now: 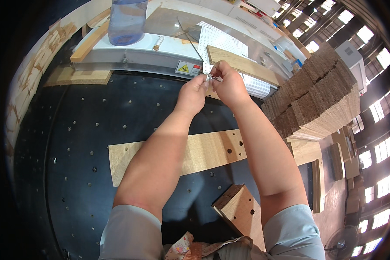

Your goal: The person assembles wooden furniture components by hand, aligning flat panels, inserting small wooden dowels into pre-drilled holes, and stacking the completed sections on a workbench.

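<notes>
Both of my hands meet over the far edge of the black table. The fingertips of my left hand (pixel 192 96) are pinched on the lower end of a narrow white strip of dot stickers (pixel 206 54). Close beside it, my right hand (pixel 231 84) has thumb and fingers closed on the same end; the exact grip is partly hidden. A wider white sheet with rows of dots (pixel 227 39) lies just beyond. Below my forearms rests a pale wooden board (pixel 203 157) with several drilled holes at its right end.
Stacked brown boards (pixel 318 86) rise at the right. A drilled wooden stack (pixel 243 212) sits near my body. A blue-tinted plastic container (pixel 128 21) stands on the white ledge at the far left. Another plank (pixel 242 65) lies on the ledge beyond my right hand. Small studs dot the black table (pixel 91 125).
</notes>
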### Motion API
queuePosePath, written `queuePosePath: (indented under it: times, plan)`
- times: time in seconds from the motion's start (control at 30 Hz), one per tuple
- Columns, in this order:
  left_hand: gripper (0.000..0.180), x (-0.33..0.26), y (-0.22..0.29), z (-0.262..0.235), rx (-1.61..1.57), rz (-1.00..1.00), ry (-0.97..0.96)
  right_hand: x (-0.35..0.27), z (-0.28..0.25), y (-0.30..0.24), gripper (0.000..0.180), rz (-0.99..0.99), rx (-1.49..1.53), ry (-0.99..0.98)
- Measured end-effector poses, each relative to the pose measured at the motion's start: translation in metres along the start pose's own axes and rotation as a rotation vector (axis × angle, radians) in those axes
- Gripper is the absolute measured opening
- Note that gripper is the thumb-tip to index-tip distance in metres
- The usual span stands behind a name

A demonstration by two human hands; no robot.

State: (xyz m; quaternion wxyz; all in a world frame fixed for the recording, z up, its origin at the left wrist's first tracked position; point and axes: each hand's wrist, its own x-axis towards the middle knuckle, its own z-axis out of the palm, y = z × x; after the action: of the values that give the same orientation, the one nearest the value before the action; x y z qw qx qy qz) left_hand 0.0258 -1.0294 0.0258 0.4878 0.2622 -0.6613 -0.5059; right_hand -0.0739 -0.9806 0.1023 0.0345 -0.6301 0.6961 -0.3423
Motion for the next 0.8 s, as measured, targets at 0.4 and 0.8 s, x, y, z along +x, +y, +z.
queuePosePath:
  times: [0.4, 0.8]
  plan:
    - [0.014, -0.0012, 0.0063, -0.0016, 0.094, -0.015, 0.069, -0.0032, 0.0082, 0.0033, 0.020, -0.160, -0.095, 0.100]
    - [0.019, -0.0012, 0.0022, 0.0002, 0.085, -0.010, 0.070, -0.0076, 0.0051, -0.0016, 0.016, -0.257, -0.119, 0.140]
